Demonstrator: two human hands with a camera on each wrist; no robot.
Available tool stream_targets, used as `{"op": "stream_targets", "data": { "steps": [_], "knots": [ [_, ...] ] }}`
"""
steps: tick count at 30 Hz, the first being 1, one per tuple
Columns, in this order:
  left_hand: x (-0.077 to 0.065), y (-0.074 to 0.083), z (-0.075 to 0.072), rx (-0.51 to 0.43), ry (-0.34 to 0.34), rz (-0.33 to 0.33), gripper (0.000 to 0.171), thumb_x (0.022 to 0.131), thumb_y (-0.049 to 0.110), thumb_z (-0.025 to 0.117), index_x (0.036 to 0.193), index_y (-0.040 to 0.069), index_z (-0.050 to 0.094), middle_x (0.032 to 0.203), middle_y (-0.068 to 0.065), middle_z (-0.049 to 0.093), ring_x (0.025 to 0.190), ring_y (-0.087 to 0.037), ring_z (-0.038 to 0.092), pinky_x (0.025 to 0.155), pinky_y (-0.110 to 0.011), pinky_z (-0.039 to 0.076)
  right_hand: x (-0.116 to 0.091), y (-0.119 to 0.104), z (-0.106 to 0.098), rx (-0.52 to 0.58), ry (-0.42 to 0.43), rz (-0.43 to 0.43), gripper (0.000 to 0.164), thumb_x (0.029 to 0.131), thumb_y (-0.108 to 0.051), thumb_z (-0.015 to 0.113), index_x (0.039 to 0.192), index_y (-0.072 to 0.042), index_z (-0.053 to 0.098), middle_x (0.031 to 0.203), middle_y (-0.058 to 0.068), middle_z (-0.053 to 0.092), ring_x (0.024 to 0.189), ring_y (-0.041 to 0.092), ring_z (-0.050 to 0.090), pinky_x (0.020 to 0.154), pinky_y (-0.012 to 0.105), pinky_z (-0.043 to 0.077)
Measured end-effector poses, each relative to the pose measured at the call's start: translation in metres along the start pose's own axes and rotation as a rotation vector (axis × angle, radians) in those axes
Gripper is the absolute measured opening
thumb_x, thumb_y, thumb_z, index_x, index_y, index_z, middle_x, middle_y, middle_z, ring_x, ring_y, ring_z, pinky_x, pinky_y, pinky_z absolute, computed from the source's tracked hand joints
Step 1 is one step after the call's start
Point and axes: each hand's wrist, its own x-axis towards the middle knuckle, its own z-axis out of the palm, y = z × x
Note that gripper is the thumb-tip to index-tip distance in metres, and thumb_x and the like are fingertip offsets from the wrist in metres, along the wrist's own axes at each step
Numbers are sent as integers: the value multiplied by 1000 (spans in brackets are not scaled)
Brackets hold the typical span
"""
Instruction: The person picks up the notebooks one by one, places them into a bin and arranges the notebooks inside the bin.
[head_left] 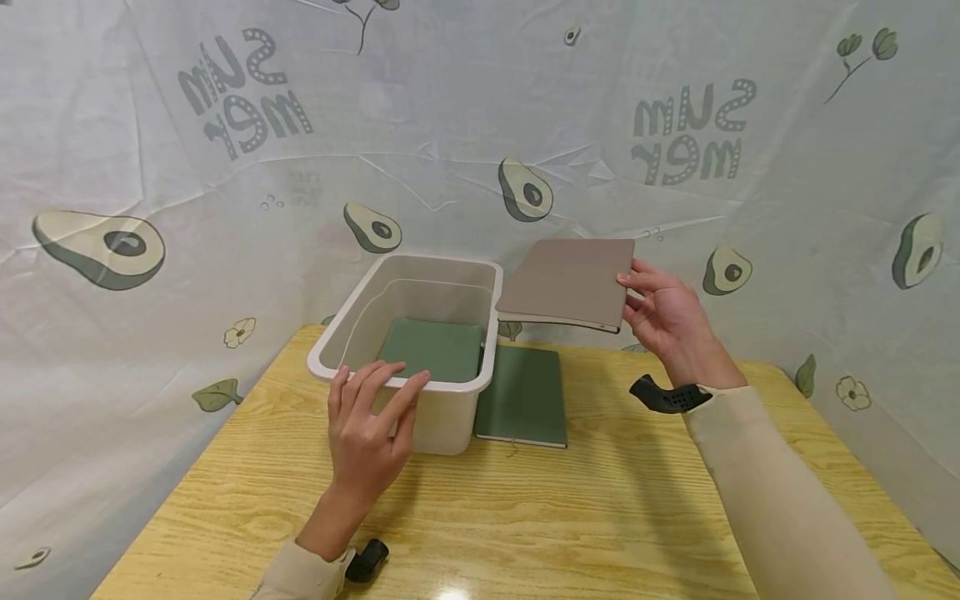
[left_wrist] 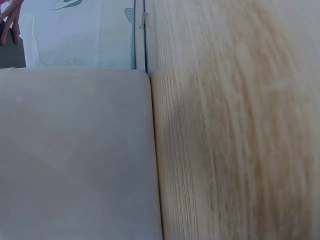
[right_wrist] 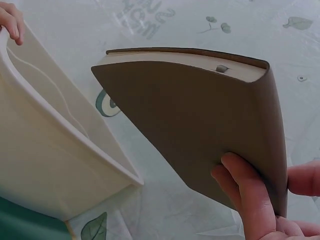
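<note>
A brown soft-cover notebook is held up in the air by my right hand, thumb on top and fingers beneath at its spine side. In the right wrist view the notebook shows its underside and cream page edges. My left hand rests its fingers on the near rim of a pale plastic bin. Inside the bin lies a green notebook. Another green notebook lies on the table, right beside the bin. The left wrist view shows mostly the bin's outer wall.
The wooden table carries the bin and the green notebook. Behind it hangs a pale cloth printed with avocados and lettering. A black wrist strap sits on my right wrist, another on the left.
</note>
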Motion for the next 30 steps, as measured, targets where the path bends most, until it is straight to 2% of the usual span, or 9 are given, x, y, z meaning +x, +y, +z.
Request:
{"op": "stream_targets", "data": {
  "steps": [6,14,23,30],
  "knots": [
    [0,0,0,-1,-4,-1,24,105,23,63,116,16,83,115,-19,76,114,-43,67,129,-50,27,2,1,3,-8,9,4,73,106,4,53,170,-15,24,138,-3,42,117,17,47,77,21,60],
    [0,0,0,0,-4,1,24,105,24,63,116,16,83,115,-19,76,114,-42,67,129,-49,26,6,9,10,-43,-20,-4,69,107,3,50,170,-14,25,140,-3,43,116,17,50,79,21,60],
    [0,0,1,1,-6,0,24,106,25,62,115,16,83,115,-19,76,113,-42,67,128,-50,28,12,19,22,-44,-35,-4,64,108,2,49,167,-11,32,134,0,48,103,17,59,78,22,60],
    [-1,0,1,1,0,2,24,106,24,62,115,16,83,115,-19,77,113,-42,67,128,-51,28,17,31,32,-56,-11,6,63,107,2,50,167,-12,33,135,-1,49,109,19,55,79,22,61]
  ]
}}
